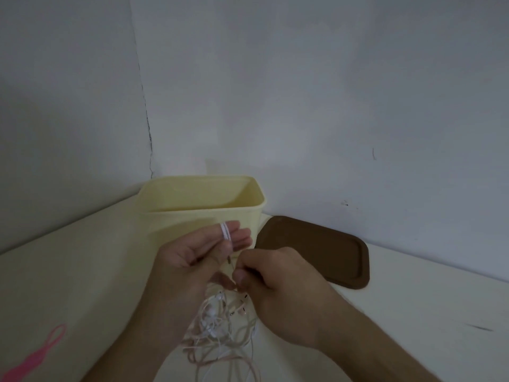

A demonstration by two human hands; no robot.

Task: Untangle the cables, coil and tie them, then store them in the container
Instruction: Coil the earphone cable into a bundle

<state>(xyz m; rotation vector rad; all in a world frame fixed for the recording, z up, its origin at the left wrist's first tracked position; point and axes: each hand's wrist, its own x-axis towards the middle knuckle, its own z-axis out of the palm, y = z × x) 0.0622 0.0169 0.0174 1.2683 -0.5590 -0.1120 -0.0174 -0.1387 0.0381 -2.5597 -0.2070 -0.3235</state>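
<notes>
Tangled white and pink cables (220, 337) hang near the bench's (68, 271) front edge, below both hands. Behind them stands the open yellow container (198, 213), its brown lid (316, 249) flat just beside it. Left hand (190, 255), fingers mostly extended, has white cable looped over one finger; right hand (278, 282) pinches a strand.

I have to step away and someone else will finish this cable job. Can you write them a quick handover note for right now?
Left hand: fingers extended, a white cable looped twice around a fingertip, the thumb pressing it.
Right hand: pinching a thin strand just below the left hand.
Tangle of cables: white and pinkish, hanging in a knot under both hands, above the table.
Container: cream, open, standing behind the hands; nothing visible inside.
Brown lid: flat on the table to its right.
Pink tie: lying near the left edge.
Done: untangling begun only. Left: separate, coil, tie, store.
</notes>
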